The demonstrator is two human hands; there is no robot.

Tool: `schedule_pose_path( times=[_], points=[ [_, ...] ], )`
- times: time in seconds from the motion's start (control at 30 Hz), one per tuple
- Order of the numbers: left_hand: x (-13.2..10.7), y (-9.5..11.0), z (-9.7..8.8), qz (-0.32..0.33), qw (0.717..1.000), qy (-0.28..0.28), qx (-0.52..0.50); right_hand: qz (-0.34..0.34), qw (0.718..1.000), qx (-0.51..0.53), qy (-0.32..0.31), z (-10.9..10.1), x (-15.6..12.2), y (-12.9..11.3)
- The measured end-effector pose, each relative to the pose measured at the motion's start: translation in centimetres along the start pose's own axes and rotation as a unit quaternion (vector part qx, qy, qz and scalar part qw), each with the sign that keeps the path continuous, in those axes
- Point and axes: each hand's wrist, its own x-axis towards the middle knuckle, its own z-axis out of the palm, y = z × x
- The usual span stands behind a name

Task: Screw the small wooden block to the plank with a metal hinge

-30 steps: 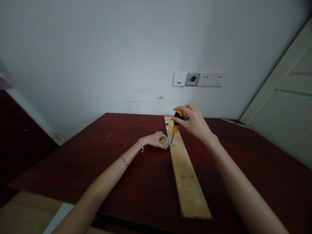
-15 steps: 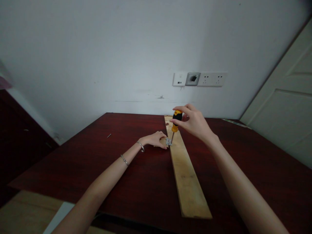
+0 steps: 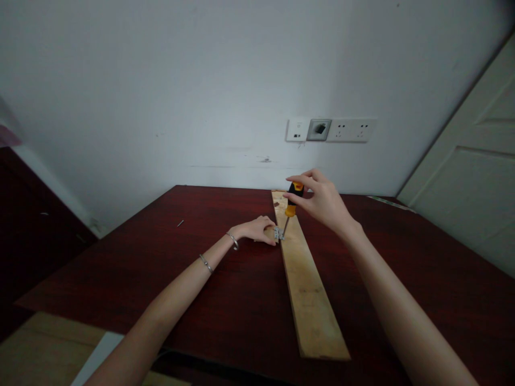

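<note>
Nearest the camera, the long pale wooden plank (image 3: 317,321) lies lengthwise on the dark red-brown wooden surface (image 3: 225,300), and it has not shifted in the last second. Further up, the left hand (image 3: 257,230), with silver bangles (image 3: 232,241) at the wrist, stays flat, fingers curled down onto the plank's left edge. Its fingertips touch the small silver metal hinge (image 3: 277,234) and pin it in place, same spot as before.

Now the action: the yellow-and-black-handled screwdriver (image 3: 293,198) stands nearly upright with its tip down at the hinge. The right hand (image 3: 322,201) pinches the top of the handle between thumb and fingertips. That is where the change is. The fingers have rolled round the handle, which shows more yellow at the top than half a second ago, and the tip has not lifted. It reads as one more small twist, with the work going on at the same point.

Off to the left a tiny dark screw (image 3: 179,223) lies alone. Beyond, the white wall sockets (image 3: 332,130).
</note>
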Motion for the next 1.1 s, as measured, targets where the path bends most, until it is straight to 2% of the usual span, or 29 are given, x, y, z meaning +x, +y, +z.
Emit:
schedule_pose_path(
  times=[0.27,0.4,0.6,0.87,1.1],
  points=[
    [0.21,-0.29,0.20,-0.003,1.000,0.000,-0.004,-0.004,0.999,0.042,-0.006,0.10,0.10,0.36],
    [0.15,-0.22,0.14,0.002,1.000,-0.002,-0.004,0.004,1.000,0.022,-0.014,-0.08,-0.01,-0.05],
    [0.04,-0.07,0.02,-0.001,1.000,-0.001,-0.001,0.012,1.000,0.020,0.009,0.13,0.01,0.20],
    [-0.01,-0.01,-0.01,0.001,1.000,0.004,-0.003,0.017,1.000,0.007,-0.021,-0.27,0.02,-0.37],
    [-0.10,0.11,-0.06,0.000,1.000,0.002,-0.004,0.003,1.000,-0.008,0.011,0.16,0.11,0.45]
  ],
)
